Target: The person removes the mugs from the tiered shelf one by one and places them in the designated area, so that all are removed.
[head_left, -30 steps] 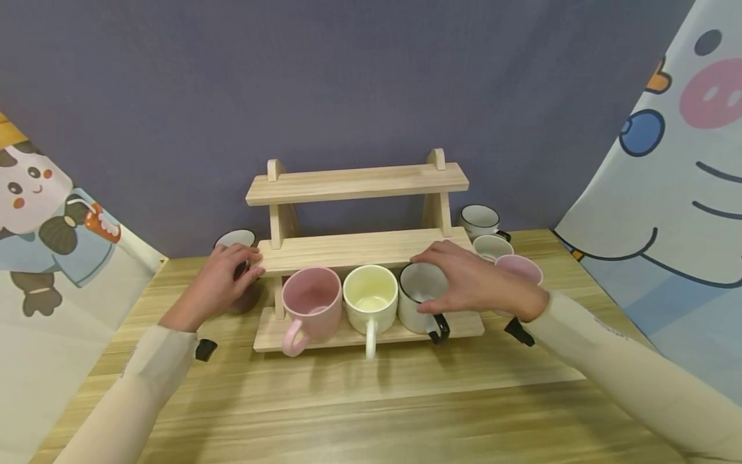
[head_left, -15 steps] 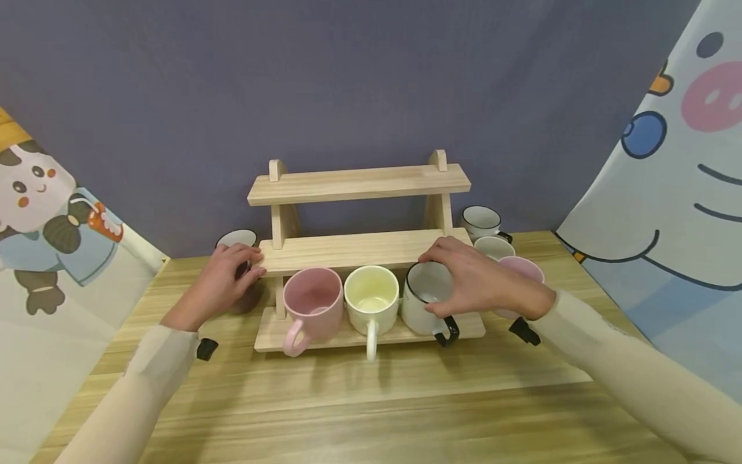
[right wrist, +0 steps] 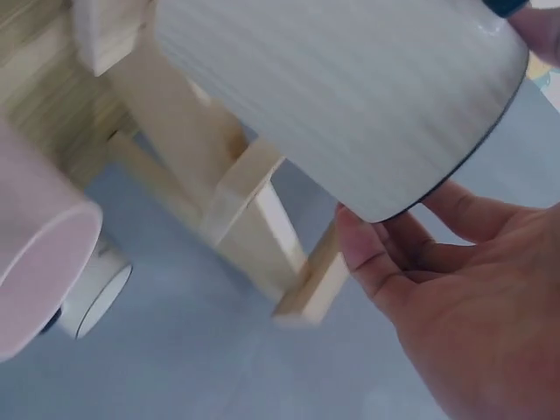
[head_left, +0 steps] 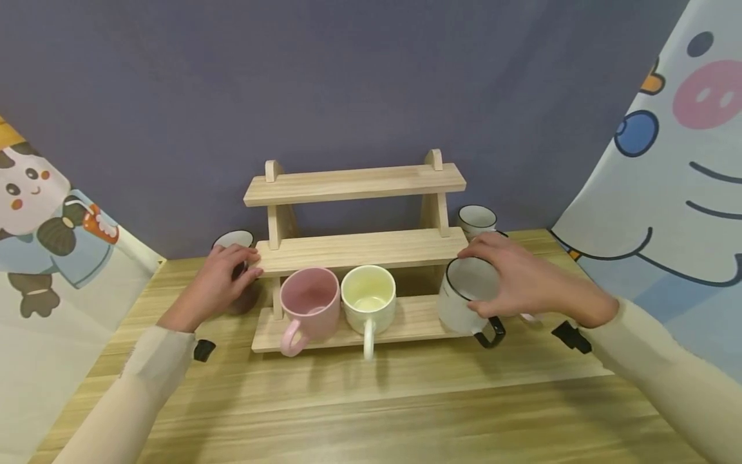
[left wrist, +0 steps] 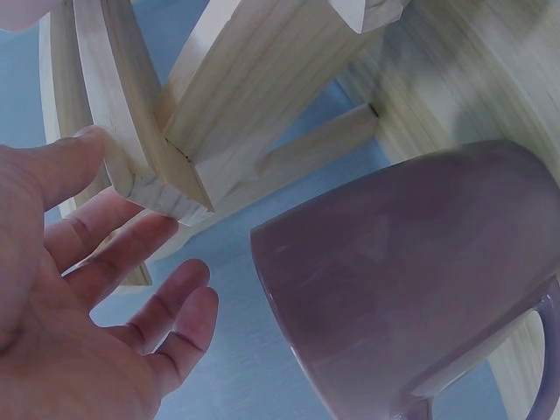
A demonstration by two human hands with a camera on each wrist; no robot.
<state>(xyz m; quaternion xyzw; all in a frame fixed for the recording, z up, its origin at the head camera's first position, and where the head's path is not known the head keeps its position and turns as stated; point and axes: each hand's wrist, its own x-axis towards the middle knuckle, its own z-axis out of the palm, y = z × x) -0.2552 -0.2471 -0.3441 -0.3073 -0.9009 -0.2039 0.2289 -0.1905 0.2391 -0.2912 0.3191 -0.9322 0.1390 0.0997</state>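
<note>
My right hand (head_left: 522, 277) grips a white mug (head_left: 458, 309) with a black rim and black handle, thumb and fingers at its rim. The mug is at the right end of the bottom board; whether its base touches the wood I cannot tell. In the right wrist view its pale side (right wrist: 350, 96) fills the top. My left hand (head_left: 220, 277) holds the left end of the wooden tiered shelf's middle board (head_left: 359, 250), thumb on one face, fingers on the other. A pink mug (head_left: 313, 312) and a pale yellow mug (head_left: 369, 303) stand on the bottom board.
Beside the left hand are a white dark-rimmed mug (head_left: 234, 238) and a mauve mug (left wrist: 411, 271). Right of the shelf stands another white mug (head_left: 476, 218); a pink mug (right wrist: 44, 245) there is mostly hidden in the head view. A grey-blue cloth (head_left: 359, 84) hangs behind.
My right hand has moved the black-rimmed mug rightward, away from the yellow mug, opening a gap between them. The left hand stays at the shelf's end.
</note>
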